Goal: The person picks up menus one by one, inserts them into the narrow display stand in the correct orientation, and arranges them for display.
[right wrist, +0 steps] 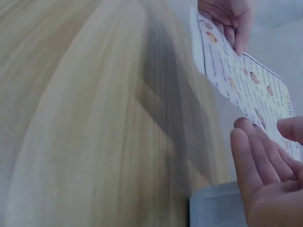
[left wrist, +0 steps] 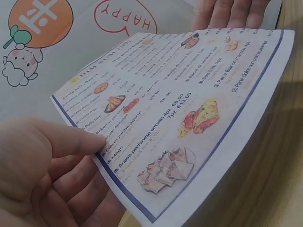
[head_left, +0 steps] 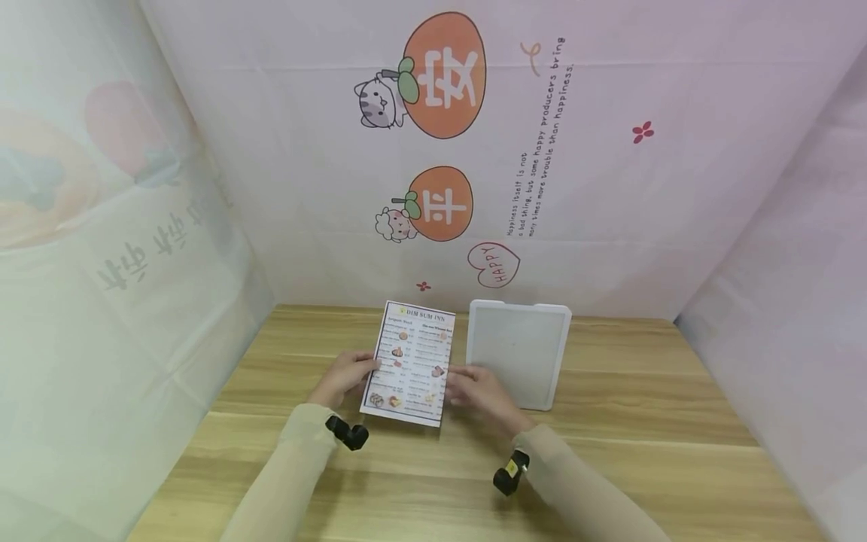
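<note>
Sleeves point(head_left: 287, 463), left hand point(head_left: 342, 376) pinching menu point(head_left: 409, 369); table point(head_left: 420, 489)

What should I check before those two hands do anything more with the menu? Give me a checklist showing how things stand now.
1. Left hand pinches the menu sheet by its edge: ok.
2. Right hand has a firm pinch on the opposite edge: cannot tell; its fingers look fairly straight there.
3. Printed side faces the head camera, title at the far end: ok.
4. Sheet is lifted off the table: ok, with a shadow below.
5. White-framed panel lies flat rather than leaning: cannot tell.
</note>
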`<state>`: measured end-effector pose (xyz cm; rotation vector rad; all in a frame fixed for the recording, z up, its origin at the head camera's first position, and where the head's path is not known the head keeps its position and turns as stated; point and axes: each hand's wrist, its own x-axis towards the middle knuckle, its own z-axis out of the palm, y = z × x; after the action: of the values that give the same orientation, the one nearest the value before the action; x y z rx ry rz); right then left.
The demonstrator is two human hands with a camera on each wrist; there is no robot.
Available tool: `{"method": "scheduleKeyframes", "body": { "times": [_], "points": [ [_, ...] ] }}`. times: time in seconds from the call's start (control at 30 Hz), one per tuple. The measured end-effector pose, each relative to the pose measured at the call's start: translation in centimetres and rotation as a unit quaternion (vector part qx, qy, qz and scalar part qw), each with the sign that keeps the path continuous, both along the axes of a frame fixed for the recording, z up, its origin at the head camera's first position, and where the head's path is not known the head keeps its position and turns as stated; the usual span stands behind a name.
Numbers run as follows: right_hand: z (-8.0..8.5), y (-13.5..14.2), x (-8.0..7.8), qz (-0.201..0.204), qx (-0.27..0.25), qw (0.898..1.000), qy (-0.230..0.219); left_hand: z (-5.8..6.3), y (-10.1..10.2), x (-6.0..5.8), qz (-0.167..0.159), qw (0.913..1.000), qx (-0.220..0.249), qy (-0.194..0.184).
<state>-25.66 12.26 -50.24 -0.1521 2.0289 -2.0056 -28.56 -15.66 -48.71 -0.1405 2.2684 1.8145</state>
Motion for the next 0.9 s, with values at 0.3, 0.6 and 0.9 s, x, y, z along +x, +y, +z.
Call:
{"method": "scheduleKeyframes", "body": {
  "times": [0.3,0.6,0.9],
  "points": [
    [1.1,-0.3,-0.8,-0.069,0.079,0.992,0.075,0.7,0.2,-0.2,-0.004,0.9998,0.008,0.018],
    [3.0,-0.3,-1.7,-0.097,0.112,0.982,0.118,1.3,0.2,-0.9,-0.011,0.9986,0.032,0.042],
    [4.6,0.5,-2.2,-0.094,0.105,0.979,0.148,3.0,0.8,-0.7,-0.015,0.9957,0.047,0.079]
  ]
}}
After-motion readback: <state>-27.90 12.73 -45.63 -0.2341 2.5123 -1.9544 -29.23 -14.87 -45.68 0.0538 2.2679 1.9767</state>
